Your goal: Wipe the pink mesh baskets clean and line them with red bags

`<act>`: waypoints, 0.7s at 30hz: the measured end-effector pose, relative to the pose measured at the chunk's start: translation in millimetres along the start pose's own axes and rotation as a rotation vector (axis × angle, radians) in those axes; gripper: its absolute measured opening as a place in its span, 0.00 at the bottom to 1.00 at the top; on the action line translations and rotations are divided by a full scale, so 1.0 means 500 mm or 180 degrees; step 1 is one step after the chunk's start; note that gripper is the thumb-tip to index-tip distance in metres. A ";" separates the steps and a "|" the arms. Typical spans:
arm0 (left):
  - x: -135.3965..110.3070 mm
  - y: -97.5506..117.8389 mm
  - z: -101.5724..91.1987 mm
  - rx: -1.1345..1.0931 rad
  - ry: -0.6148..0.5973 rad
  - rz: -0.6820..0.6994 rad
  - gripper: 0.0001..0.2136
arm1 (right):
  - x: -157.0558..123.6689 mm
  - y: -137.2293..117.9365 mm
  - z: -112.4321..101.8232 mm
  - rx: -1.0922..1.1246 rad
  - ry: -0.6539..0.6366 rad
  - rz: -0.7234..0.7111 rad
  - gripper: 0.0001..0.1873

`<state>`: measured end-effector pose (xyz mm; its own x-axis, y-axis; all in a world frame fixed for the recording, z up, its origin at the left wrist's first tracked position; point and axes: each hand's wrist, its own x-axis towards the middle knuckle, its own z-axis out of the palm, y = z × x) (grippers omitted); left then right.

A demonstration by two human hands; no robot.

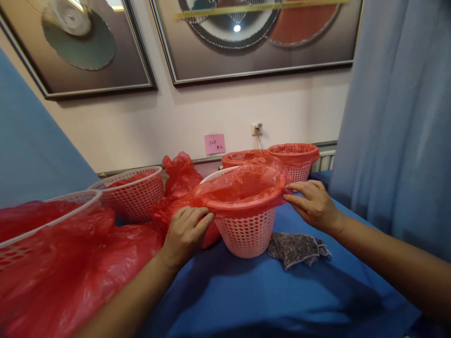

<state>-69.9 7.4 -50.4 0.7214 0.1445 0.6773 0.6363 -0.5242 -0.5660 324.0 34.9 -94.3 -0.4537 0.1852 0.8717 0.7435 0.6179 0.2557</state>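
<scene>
A white perforated plastic basket (246,234) stands in the middle of a blue cloth-covered surface (264,295). A thin red plastic bag (243,185) is stretched over its rim, with the far-left part of the rim still bare. My left hand (186,232) pinches the bag's edge at the basket's left rim. My right hand (313,204) grips the bag's edge at the right rim.
Two baskets lined with red bags (296,157) stand at the back by the wall. Another white basket (136,190) and loose red bags (70,263) lie at left. A grey rag (296,248) lies right of the middle basket. A blue curtain (398,122) hangs at right.
</scene>
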 end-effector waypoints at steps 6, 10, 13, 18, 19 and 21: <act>-0.030 0.011 0.011 0.0015 0.0085 -0.0452 0.07 | -0.019 -0.017 -0.003 0.0052 -0.0115 0.0152 0.08; -0.010 0.046 0.003 -0.0171 0.0155 -0.0402 0.07 | 0.011 -0.065 -0.018 0.0264 0.0171 -0.0073 0.06; 0.006 0.079 0.003 -0.0367 0.0111 -0.0392 0.08 | 0.033 -0.104 -0.016 0.0272 0.0019 -0.0143 0.13; -0.004 0.108 0.017 -0.0653 0.0238 -0.0293 0.08 | 0.027 -0.123 0.007 -0.0107 -0.0233 -0.0121 0.07; -0.009 0.109 0.019 -0.0687 0.0304 -0.0240 0.08 | 0.023 -0.122 0.010 -0.0172 -0.0253 -0.0132 0.06; -0.017 0.108 0.021 -0.0749 0.0445 -0.0165 0.08 | 0.016 -0.121 0.014 -0.0276 -0.0231 -0.0147 0.09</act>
<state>-38.6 -13.3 -91.9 0.6345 0.0675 0.7699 0.5785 -0.7020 -0.4153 272.1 4.2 -105.6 -0.5205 0.2148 0.8264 0.7593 0.5592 0.3329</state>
